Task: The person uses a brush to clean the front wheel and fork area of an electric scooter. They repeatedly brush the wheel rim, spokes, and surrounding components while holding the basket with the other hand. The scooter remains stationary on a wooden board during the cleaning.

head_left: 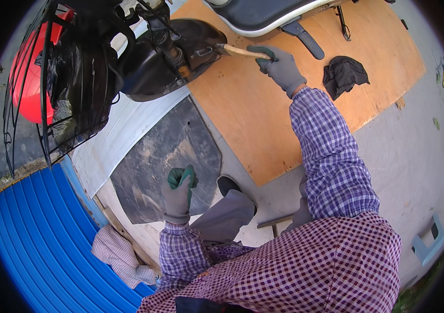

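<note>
My right hand (pixel 281 68), in a grey and green glove, grips a thin wooden-handled tool (pixel 240 50), probably a brush, whose far end meets the black body panel (pixel 149 73) of a two-wheeled scooter near its front column (pixel 172 57). My left hand (pixel 178 193), gloved the same way, is curled closed above a scuffed dark rubber mat (pixel 154 146); whatever its fingers hold, if anything, is hidden. The scooter's seat (pixel 253 10) is at the top edge, with a black strap-like part (pixel 305 39) below it.
A wire basket (pixel 44 104) holds a red helmet-like object (pixel 26 83) and black plastic. A plywood board (pixel 253 130) carries a dark cloth (pixel 344 75). Blue corrugated sheet (pixel 34 224) and checked fabric (pixel 117 250) lie at lower left; a light blue stool (pixel 425 248) is at right.
</note>
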### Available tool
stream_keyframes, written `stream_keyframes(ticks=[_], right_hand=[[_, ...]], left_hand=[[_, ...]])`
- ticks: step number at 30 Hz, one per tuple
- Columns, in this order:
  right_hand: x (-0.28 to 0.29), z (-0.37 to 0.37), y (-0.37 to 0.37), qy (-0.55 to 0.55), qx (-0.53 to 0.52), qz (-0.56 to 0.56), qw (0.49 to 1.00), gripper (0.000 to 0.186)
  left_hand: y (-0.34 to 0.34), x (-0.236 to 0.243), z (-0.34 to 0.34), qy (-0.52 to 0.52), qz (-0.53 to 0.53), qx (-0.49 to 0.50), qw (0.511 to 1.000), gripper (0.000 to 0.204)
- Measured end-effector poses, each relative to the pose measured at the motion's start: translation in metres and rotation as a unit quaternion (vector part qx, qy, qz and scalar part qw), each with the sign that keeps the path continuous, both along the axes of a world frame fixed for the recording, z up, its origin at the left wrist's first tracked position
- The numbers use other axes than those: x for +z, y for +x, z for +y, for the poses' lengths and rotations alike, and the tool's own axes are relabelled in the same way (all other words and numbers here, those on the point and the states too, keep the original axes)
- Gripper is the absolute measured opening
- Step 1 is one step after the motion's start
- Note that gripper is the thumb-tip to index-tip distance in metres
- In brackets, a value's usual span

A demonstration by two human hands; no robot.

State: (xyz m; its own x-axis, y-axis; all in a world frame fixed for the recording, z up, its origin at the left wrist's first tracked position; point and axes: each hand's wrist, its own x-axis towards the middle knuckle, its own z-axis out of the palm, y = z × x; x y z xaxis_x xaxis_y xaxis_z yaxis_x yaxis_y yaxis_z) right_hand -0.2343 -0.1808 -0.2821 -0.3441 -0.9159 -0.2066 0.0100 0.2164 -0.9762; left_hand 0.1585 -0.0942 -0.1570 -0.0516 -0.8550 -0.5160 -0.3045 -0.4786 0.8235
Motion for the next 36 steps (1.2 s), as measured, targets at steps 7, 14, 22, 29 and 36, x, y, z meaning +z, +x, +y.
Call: stream_keyframes(ticks=[7,14,22,29,36], right_hand=[[0.009,-0.04,-0.021,0.004,0.098,0.04,0.994,0.042],[0.002,-0.035,-0.014,0.012,0.076,0.063,0.995,0.043],[-0.027,-0.033,0.006,0.015,0.027,-0.015,0.999,0.04],[-0.024,-0.033,0.005,0.011,0.042,0.277,0.96,0.03],[-0.017,0.012,0.01,0.087,-0.008,0.208,0.974,0.033]], left_hand=[[0.003,-0.001,0.001,-0.007,-0.005,-0.006,1.0,0.012],[0.003,0.001,-0.001,0.001,-0.007,-0.014,1.0,0.012],[-0.001,0.005,-0.002,0.002,-0.019,-0.024,1.0,0.011],[-0.003,0.005,-0.002,0.011,-0.019,-0.015,1.0,0.01],[0.002,0.005,-0.001,0.0,-0.011,-0.017,1.0,0.011]])
